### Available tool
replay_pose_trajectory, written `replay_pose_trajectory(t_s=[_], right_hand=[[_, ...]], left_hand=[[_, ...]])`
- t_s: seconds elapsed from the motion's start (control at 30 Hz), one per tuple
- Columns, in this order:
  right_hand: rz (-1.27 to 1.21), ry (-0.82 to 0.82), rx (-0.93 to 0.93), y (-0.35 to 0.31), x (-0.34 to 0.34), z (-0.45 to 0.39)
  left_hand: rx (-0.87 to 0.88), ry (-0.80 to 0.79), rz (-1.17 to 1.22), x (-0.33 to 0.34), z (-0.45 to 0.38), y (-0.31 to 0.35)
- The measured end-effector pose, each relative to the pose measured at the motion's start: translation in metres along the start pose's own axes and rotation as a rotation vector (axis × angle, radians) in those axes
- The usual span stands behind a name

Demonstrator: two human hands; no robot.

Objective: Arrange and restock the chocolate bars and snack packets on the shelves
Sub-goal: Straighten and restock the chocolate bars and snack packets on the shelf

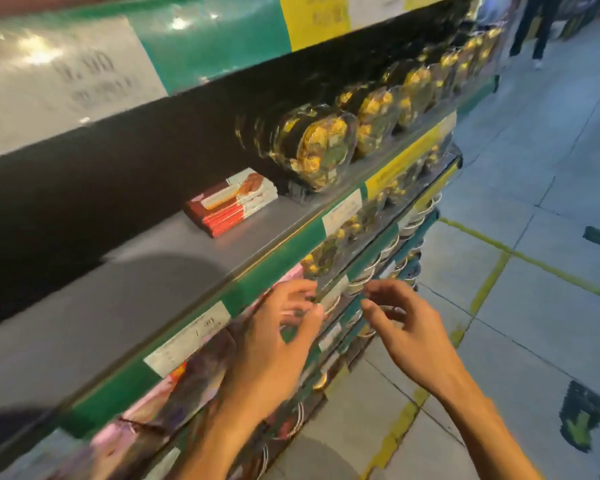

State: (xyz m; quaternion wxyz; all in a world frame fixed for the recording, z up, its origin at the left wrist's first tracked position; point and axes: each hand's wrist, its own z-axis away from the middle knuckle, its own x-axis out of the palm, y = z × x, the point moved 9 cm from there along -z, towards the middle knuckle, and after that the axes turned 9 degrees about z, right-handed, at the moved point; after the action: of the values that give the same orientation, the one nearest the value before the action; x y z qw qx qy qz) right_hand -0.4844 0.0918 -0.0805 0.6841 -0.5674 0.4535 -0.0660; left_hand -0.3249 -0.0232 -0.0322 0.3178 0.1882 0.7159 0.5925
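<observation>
Nearest the camera, two bare forearms reach toward the shelving. Left hand (274,344): fingers loosely curled, empty, held just in front of the lower shelf edge; contact with the shelf cannot be told through the blur. Right hand (406,327): fingers relaxed and spread, holding nothing, out over the aisle beside the left. Below the left forearm: pink snack packets (146,407), blurred, on a lower shelf. Shelf edge strip (201,327): green, with white price labels. Grey shelf (125,289) above: largely bare, with one small stack of chocolate bars (231,202) lying flat, well back from the edge. Farther along: clear boxes of gold-wrapped chocolates (326,150), standing in a row. Farthest: tiled floor (534,237) with yellow lines.
</observation>
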Motion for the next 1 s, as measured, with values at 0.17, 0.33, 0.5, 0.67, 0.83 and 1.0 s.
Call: replay_pose_trajectory(t_s=[0.17,0.33,0.5,0.67,0.83,1.0], right_hand=[[-0.019,-0.117,-0.265,-0.062,0.009,-0.057],[-0.039,-0.144,-0.402,-0.095,0.021,-0.078],[-0.042,-0.166,-0.442,-0.095,0.032,-0.082],[-0.011,-0.141,-0.47,-0.097,0.031,-0.089],[0.057,-0.149,-0.597,-0.14,0.039,-0.091],[0.308,-0.127,-0.766,-0.195,0.065,-0.11]], left_hand=[[0.141,0.284,-0.252,-0.07,-0.047,0.058],[-0.065,0.272,-0.701,-0.118,-0.124,0.033],[-0.279,0.069,-0.746,-0.116,-0.155,0.009],[-0.37,0.166,-0.601,-0.134,-0.149,0.01],[-0.427,0.33,-0.232,-0.154,-0.121,0.013],[-0.284,0.555,-0.081,-0.206,-0.084,0.022]])
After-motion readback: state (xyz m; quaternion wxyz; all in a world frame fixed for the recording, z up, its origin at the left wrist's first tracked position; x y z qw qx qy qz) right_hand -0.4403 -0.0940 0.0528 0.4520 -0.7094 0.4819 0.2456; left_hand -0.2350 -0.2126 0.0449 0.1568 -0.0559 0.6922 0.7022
